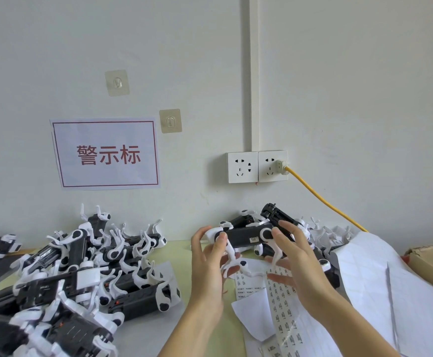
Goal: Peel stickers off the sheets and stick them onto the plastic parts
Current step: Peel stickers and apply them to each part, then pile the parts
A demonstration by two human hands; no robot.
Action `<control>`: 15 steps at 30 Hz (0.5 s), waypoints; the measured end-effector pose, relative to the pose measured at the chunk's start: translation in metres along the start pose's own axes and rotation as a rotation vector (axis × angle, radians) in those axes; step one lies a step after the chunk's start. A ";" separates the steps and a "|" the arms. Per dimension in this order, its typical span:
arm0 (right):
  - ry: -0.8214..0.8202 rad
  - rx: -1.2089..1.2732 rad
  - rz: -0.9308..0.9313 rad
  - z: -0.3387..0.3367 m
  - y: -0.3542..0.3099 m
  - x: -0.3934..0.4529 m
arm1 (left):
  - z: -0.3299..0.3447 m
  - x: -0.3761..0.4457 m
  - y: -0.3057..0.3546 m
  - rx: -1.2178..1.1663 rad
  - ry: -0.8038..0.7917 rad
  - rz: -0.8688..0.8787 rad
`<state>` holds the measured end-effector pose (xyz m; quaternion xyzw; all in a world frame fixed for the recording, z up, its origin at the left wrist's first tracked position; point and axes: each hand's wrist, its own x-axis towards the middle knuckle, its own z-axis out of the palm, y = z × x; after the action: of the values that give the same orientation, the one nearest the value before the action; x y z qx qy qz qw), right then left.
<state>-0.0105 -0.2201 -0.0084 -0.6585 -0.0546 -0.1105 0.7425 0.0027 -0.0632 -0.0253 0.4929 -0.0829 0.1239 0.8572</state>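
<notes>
I hold a black and white toy robot dog (243,238) up above the table, between both hands. My left hand (210,264) grips its left end, thumb on the white hip and fingers curled behind. My right hand (295,261) is at its right end with fingers spread and fairly straight, the thumb near the white hip joint. A small label (254,239) shows on the dog's black body. Sticker sheets (280,300) with rows of small printed labels lie on the table below my hands.
A big heap of the same toy dogs (81,276) fills the left of the table, and more (277,217) are piled against the wall behind my hands. Peeled white backing sheets (380,284) lie at right beside a cardboard box (432,264). A yellow cable (321,194) runs from the wall socket.
</notes>
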 end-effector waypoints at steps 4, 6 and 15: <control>-0.085 -0.061 -0.071 -0.001 -0.003 -0.004 | -0.002 -0.001 0.000 -0.032 -0.033 -0.027; -0.084 -0.098 -0.124 0.001 -0.005 -0.008 | -0.003 -0.001 -0.001 -0.067 -0.021 -0.043; -0.062 -0.167 -0.253 0.009 -0.003 -0.012 | -0.002 -0.002 0.003 -0.100 0.032 -0.131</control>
<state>-0.0220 -0.2102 -0.0067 -0.7090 -0.1506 -0.1867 0.6632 0.0000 -0.0609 -0.0245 0.4519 -0.0429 0.0710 0.8882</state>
